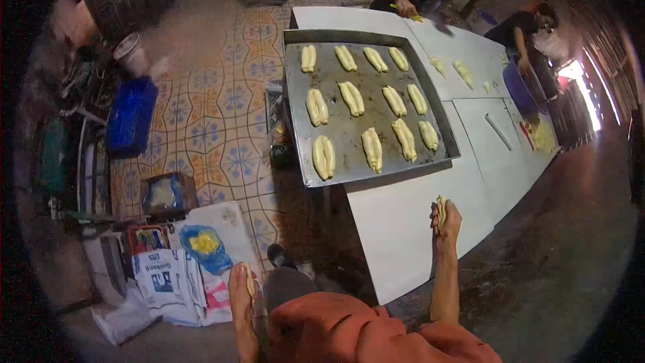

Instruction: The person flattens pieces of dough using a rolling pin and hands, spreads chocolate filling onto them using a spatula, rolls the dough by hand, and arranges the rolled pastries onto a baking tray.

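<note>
My left hand (240, 292) is closed around a pale strip of dough (250, 282), held low over the floor, left of my body. My right hand (447, 220), also closed, grips another pale piece of dough (441, 207) above the near part of the white table. Ahead of me, a large square metal baking tray (346, 161) rests on the table, its left side reaching past the table edge. In it lie several twisted dough pieces (353, 99) in loose rows, apart from one another. Fingers hide much of both held pieces.
The white-topped table (403, 228) carries dough scraps (462, 72), a long grey tool (498, 132) and a purple basin (519, 87). Two people work at its far side, one hand (406, 7) near a yellow-handled tool. At left are a blue crate (131, 117) and a white sack (168, 282).
</note>
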A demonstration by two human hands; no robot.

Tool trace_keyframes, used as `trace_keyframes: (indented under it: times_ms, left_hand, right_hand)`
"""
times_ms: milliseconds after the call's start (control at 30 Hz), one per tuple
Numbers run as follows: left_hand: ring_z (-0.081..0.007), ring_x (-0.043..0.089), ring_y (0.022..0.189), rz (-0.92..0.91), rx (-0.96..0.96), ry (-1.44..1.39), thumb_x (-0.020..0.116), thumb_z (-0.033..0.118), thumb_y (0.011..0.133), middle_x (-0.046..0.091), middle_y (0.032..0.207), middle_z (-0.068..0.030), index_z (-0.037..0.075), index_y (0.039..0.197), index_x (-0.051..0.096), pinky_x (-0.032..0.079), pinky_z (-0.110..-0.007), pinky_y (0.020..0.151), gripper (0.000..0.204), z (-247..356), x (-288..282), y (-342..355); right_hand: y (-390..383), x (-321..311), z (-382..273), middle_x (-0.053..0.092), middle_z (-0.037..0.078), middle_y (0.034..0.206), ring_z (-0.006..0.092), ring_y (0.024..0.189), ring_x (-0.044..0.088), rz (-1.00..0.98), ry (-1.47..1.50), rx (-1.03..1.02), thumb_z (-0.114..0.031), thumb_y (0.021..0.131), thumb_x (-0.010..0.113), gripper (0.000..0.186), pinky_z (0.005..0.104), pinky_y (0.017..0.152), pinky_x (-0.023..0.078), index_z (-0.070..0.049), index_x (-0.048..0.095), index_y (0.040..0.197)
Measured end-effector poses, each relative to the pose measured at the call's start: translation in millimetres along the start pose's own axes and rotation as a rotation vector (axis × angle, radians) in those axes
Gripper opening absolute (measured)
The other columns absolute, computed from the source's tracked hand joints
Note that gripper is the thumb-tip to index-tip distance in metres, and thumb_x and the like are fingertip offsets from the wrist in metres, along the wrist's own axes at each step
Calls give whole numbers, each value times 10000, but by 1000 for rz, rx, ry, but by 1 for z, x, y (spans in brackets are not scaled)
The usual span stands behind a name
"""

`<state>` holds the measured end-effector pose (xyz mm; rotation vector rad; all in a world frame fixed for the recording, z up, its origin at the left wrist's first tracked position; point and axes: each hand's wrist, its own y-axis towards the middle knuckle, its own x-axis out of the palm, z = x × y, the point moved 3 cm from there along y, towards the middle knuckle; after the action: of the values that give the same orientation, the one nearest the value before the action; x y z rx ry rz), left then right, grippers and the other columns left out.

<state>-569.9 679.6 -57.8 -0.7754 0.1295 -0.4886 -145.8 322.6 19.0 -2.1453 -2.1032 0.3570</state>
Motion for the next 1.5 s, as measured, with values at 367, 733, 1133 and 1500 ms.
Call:
trace_keyframes:
  times_ms: [367, 733, 1133, 1500]
  left_hand:
    - [-75, 553, 608, 44, -1, 61, 502, 419, 1119, 598, 883, -6, 173, 1212, 576, 370, -202, 407, 272, 50, -46, 18]
    - [-78, 561, 627, 10, -22, 23, 519, 381, 1116, 605, 863, -10, 174, 1277, 568, 366, -194, 412, 267, 72, -32, 51]
    - [-92, 571, 570, 13, 95, 109, 584, 410, 1091, 627, 863, -19, 137, 1220, 581, 388, -224, 395, 302, 169, 29, 165]
    - [-87, 581, 646, -158, -5, 363, 589, 427, 1075, 639, 889, 11, 173, 1184, 607, 401, -238, 472, 277, 230, 99, 227]
  right_hand:
    - [-17, 47, -37, 647, 36, 836, 112, 557, 592, -37, 491, 85, -467, 1091, 495, 431, 232, 374, 438, -82, 625, 1234]
    - [67, 193, -104, 661, 12, 962, 85, 683, 550, -328, -203, -172, -432, 1067, 585, 422, 252, 556, 428, -60, 662, 1250]
    - [195, 338, -95, 712, 257, 1073, 434, 1017, 688, -94, -917, -727, -348, 964, 679, 426, 538, 843, 548, -11, 675, 1225]
    - [202, 353, -82, 594, 145, 988, 333, 947, 659, -12, -1129, -824, -315, 1000, 663, 297, 471, 708, 582, -64, 664, 1161]
